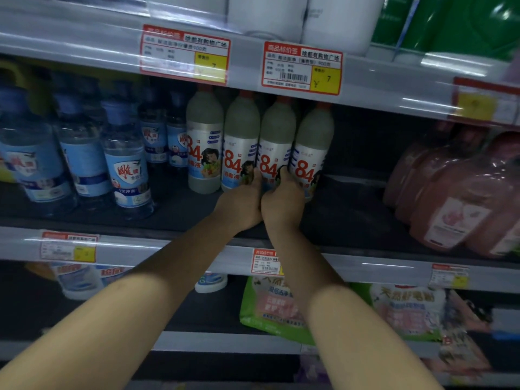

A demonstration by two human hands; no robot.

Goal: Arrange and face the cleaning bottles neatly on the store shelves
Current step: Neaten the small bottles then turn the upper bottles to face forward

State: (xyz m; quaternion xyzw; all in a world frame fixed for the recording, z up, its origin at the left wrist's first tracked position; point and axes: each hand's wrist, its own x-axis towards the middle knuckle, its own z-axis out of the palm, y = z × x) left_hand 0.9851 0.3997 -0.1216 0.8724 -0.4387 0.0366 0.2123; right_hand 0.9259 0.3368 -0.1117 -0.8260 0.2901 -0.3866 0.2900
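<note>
Several white "84" disinfectant bottles with red caps stand in a row on the middle shelf [351, 215], labels facing out. The third bottle from the left [275, 136] is gripped low down by both hands. My left hand [242, 204] wraps its left side, with the thumb up between it and the second bottle [240, 142]. My right hand [282, 205] wraps its right side, thumb up beside the rightmost bottle [311, 144]. The hands touch each other and hide the bottle's base. The leftmost bottle [204, 142] stands a little apart.
Blue-labelled clear bottles [126, 167] crowd the shelf's left part. Pink jugs [455, 198] stand at the right, with a dark bare gap between them and the white bottles. Price tags [302, 68] hang on the shelf edge above. Bagged goods [270, 305] lie on the shelf below.
</note>
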